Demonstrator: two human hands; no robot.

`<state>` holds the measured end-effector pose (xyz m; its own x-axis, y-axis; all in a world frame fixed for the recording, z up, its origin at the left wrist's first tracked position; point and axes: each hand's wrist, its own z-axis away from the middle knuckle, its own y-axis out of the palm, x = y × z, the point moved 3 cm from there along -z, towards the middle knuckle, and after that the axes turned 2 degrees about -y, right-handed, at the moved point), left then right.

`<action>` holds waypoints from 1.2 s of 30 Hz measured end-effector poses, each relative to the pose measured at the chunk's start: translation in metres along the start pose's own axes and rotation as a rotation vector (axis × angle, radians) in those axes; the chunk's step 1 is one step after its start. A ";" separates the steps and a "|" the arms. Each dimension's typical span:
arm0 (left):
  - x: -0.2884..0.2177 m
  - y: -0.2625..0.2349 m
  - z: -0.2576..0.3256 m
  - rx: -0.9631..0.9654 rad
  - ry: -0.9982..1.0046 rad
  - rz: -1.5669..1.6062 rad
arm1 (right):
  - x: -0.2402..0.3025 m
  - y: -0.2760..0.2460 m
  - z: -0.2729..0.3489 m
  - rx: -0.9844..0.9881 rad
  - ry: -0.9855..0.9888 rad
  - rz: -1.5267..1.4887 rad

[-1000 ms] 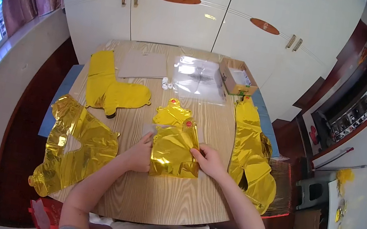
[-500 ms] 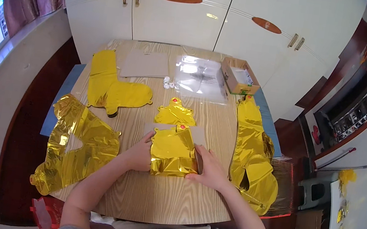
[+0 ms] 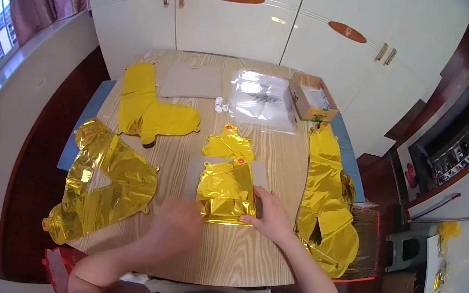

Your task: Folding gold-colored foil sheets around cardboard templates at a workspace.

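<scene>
The folded gold foil [image 3: 227, 185] lies flat directly left of the right hand [image 3: 272, 216], touching it, and just ahead and to the right of the left hand [image 3: 179, 223]. The right hand is the surer in contact: its thumb sits on the foil's near right corner while its fingers lie spread along the right edge, though whether they pinch it from beneath cannot be told. The left hand is blurred at the near left corner; it looks curled, but whether it grips the foil is unclear. The folded part is almost square, with no marked long axis; its creased band runs left to right between the hands, along the near edge. A grey card [image 3: 193, 177] shows on both sides of it, and straight ahead, beyond the card, lies a notched gold foil section [image 3: 230, 146]; whether the two join is hidden. Outward from the left hand rests a gold foil shape with a triangular hole [image 3: 129, 182], and farther ahead an L-shaped gold foil [image 3: 138, 102]. Just right of the right hand, a long gold foil [image 3: 322, 175] bounds the space on that side. Far ahead of both hands are a clear plastic sleeve [image 3: 262, 103] and a cardboard box [image 3: 319, 115].
</scene>
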<state>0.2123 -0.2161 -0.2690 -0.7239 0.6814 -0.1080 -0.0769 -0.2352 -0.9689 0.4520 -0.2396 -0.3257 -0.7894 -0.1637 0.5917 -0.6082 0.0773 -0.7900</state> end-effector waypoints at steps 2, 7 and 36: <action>-0.028 0.043 0.009 -0.147 0.441 0.030 | 0.004 -0.001 -0.004 -0.015 -0.048 -0.002; -0.044 0.064 -0.028 -0.365 0.630 0.157 | -0.008 0.005 -0.003 -0.106 -0.131 0.046; 0.008 0.061 -0.030 -0.213 0.230 -0.053 | -0.004 0.002 -0.004 -0.065 -0.066 0.031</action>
<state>0.2224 -0.2036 -0.3355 -0.5472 0.8332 -0.0803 0.0524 -0.0617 -0.9967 0.4537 -0.2347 -0.3286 -0.8020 -0.2248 0.5535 -0.5894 0.1469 -0.7944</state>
